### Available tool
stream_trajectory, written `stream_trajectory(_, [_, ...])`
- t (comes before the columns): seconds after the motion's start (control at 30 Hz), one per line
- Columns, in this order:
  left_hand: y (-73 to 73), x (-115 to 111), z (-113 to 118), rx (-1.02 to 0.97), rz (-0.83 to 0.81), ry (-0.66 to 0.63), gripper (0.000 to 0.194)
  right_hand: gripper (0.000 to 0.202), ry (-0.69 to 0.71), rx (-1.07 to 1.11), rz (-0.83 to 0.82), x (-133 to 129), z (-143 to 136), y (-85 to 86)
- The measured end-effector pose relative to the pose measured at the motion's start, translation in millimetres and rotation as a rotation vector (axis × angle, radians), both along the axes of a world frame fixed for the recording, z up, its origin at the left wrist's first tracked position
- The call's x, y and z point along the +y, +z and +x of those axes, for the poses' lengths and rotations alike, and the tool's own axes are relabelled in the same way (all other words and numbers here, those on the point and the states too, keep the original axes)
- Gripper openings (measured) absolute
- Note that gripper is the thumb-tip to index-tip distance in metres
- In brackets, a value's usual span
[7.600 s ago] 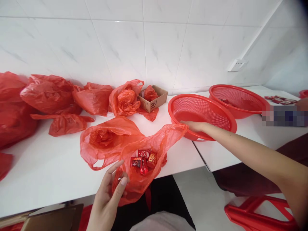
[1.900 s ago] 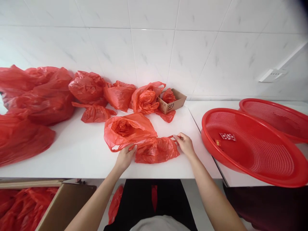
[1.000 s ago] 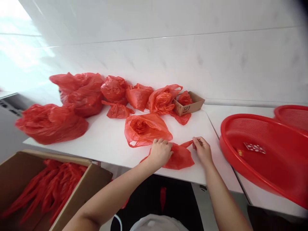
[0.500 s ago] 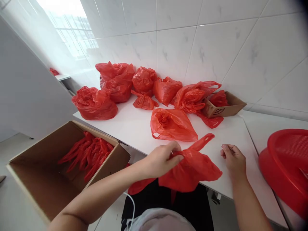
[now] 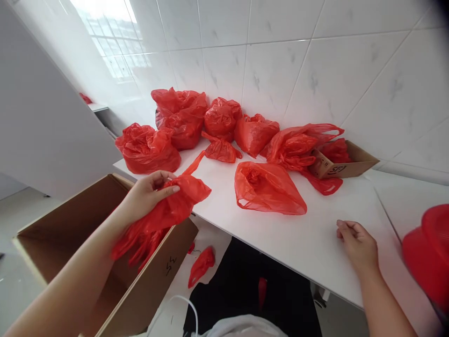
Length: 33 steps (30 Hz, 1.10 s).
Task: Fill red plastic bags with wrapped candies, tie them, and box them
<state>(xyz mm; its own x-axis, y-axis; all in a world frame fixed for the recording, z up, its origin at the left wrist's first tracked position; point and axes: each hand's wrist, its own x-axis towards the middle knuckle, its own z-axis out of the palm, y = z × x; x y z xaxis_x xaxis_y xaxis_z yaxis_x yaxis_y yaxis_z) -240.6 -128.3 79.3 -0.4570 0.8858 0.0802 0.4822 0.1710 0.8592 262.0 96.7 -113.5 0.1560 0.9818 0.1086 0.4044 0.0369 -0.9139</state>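
Note:
My left hand (image 5: 152, 194) pinches a red plastic bag (image 5: 178, 201) over the near right edge of the large cardboard box (image 5: 140, 290). More red bags (image 5: 147, 248) show inside that box, partly hidden by the held bag and my forearm. Near the right end of the white table (image 5: 277, 238), my right hand (image 5: 358, 243) has its fingers curled together; whether something small is between them is hidden. An open red bag (image 5: 270, 189) lies on the table between my hands.
Several filled red bags (image 5: 182, 117) line the tiled wall. A small cardboard box (image 5: 354, 164) holding red plastic stands at the back right. At the right edge is a red basin (image 5: 428, 257). Another red bag (image 5: 201, 267) lies below the table edge.
My left hand has carried the red bag leftward, from over the table's front edge to the large cardboard box. The view has shifted a little; my right hand keeps its curled pose.

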Motion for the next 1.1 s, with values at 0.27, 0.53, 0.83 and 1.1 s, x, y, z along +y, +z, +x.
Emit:
stream_trajectory(0.27, [-17.1,153,-43,0.187,-0.028,-0.217,0.035,0.039,0.037,-0.068,0.084,-2,-3,3.1])
stream_trajectory(0.53, [-12.7,214,-18,0.539,0.132,-0.029,0.022,0.044,0.032,-0.06,0.081,-6,-9,10.2])
stream_trajectory(0.83, [-40.1,187,99,0.636,0.178,-0.278,0.028,0.03,0.032,0.075,0.244,-20,-90,67.3])
stream_trajectory(1.1, [-103.8,192,129,0.539,0.099,-0.287,0.059,0.033,0.556,-0.161,0.222,18,-225,83.5])
